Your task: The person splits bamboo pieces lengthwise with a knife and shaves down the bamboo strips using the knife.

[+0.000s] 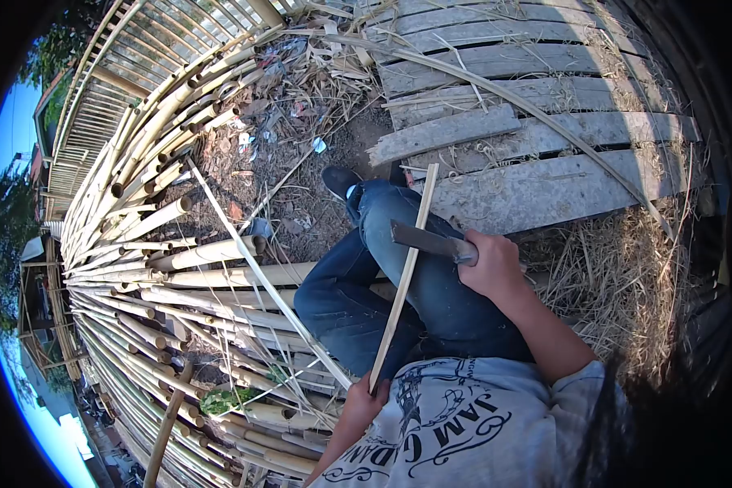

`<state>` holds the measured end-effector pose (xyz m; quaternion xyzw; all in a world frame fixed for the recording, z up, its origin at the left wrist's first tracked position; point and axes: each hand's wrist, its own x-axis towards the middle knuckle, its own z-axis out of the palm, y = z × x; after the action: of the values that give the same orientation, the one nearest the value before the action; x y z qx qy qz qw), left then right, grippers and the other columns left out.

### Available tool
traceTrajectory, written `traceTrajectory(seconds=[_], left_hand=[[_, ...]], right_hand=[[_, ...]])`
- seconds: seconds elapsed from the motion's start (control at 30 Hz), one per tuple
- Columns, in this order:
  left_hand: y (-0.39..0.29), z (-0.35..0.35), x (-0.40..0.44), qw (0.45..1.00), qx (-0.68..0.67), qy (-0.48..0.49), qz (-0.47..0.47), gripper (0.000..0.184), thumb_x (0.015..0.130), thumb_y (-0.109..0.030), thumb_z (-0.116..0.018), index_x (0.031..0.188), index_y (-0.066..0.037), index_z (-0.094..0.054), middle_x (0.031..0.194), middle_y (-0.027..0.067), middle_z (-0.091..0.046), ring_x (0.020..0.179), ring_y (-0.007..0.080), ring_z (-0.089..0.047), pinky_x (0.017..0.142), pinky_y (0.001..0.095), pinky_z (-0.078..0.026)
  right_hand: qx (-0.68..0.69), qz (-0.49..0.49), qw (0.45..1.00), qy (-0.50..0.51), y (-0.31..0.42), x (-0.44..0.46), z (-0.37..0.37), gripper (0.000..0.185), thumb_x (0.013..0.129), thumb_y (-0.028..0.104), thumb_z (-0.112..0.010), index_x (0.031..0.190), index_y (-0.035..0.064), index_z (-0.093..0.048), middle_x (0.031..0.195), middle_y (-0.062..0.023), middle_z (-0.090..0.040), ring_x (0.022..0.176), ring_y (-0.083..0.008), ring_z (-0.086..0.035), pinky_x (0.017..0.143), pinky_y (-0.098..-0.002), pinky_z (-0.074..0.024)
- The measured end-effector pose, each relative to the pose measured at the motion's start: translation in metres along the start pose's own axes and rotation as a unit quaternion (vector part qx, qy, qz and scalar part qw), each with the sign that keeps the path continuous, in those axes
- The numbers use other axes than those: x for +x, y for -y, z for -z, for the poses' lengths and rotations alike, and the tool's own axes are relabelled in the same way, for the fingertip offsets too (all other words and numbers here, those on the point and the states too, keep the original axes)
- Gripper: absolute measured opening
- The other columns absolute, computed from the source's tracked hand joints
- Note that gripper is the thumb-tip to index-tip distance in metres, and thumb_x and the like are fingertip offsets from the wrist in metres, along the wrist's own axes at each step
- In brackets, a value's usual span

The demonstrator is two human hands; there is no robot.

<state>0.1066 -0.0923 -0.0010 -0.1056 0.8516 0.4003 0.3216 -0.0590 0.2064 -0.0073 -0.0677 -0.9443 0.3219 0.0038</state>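
Observation:
My right hand is closed around the handle of a machete. Its dark, broad blade points left and lies across a narrow bamboo strip. My left hand grips the near end of that strip close to my waist. From there the strip slants up over my jeans, its far end past my knee. A second long pale bamboo strip runs from the upper left down to beside my left hand; whether the fingers hold it too I cannot tell.
Many bamboo poles are heaped on the left. At the upper right is a platform of weathered planks, with a loose board and a long strip on it. Dry shavings cover the right side. A slatted bamboo fence stands behind.

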Motion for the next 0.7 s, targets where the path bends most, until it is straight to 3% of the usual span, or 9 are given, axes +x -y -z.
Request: traceTrajectory(seconds=[0.1,0.2,0.27,0.43,0.5,0.7], left_hand=[[0.015,0.0,-0.008,1.0,0.0,-0.002,0.012,0.026,0.088,-0.019,-0.066,0.103,0.001,-0.06,0.062,0.0175,-0.061,0.054,0.0236,-0.062,0.052,0.0359,-0.047],[0.058,-0.011,-0.02,0.999,0.017,-0.037,-0.004,0.025,0.087,-0.018,-0.066,0.102,0.002,-0.06,0.061,0.0186,-0.06,0.051,0.026,-0.06,0.052,0.0367,-0.047],[0.075,-0.011,-0.027,0.999,-0.013,-0.031,-0.025,0.024,0.087,-0.017,-0.065,0.1,0.002,-0.061,0.061,0.0201,-0.059,0.052,0.0286,-0.061,0.052,0.0377,-0.046],[0.064,-0.001,-0.039,0.998,0.026,-0.036,0.034,0.019,0.086,-0.015,-0.065,0.095,0.001,-0.062,0.061,0.0195,-0.059,0.054,0.0308,-0.064,0.051,0.0385,-0.046],[0.081,-0.001,-0.036,0.997,0.041,-0.063,-0.016,0.016,0.084,-0.013,-0.066,0.092,0.0,-0.064,0.061,0.0195,-0.06,0.056,0.0337,-0.065,0.051,0.0399,-0.047],[0.06,0.002,-0.02,0.995,0.063,-0.074,-0.01,0.028,0.082,-0.026,-0.071,0.091,0.0,-0.065,0.061,0.018,-0.061,0.056,0.0343,-0.065,0.052,0.0404,-0.049]], right_hand=[[-0.026,0.013,0.999,0.015,0.002,0.001,0.002,0.019,0.063,0.018,-0.065,0.079,0.0074,-0.065,0.066,-0.0174,-0.064,0.067,-0.0385,-0.065,0.062,-0.0483,-0.0515],[0.045,-0.035,0.998,-0.016,-0.001,0.003,-0.001,0.017,0.063,0.014,-0.062,0.078,0.0057,-0.063,0.067,-0.0201,-0.062,0.069,-0.0417,-0.062,0.064,-0.0495,-0.0502],[0.025,-0.014,1.0,-0.008,0.001,0.003,0.002,0.018,0.063,0.014,-0.062,0.079,0.0051,-0.063,0.068,-0.0205,-0.062,0.07,-0.0419,-0.062,0.065,-0.0495,-0.0502],[0.012,0.002,1.0,0.012,-0.002,0.004,-0.002,0.018,0.068,0.016,-0.062,0.082,0.0053,-0.064,0.07,-0.0205,-0.063,0.071,-0.041,-0.064,0.066,-0.0494,-0.051],[0.042,-0.059,0.997,0.011,-0.003,0.008,-0.002,0.019,0.068,0.015,-0.061,0.082,0.0036,-0.063,0.071,-0.0217,-0.063,0.072,-0.0418,-0.063,0.068,-0.0495,-0.0509],[0.064,-0.074,0.995,0.015,-0.014,0.011,-0.004,0.023,0.068,0.014,-0.061,0.087,0.0004,-0.062,0.072,-0.0226,-0.063,0.072,-0.0428,-0.063,0.068,-0.0486,-0.0508]])
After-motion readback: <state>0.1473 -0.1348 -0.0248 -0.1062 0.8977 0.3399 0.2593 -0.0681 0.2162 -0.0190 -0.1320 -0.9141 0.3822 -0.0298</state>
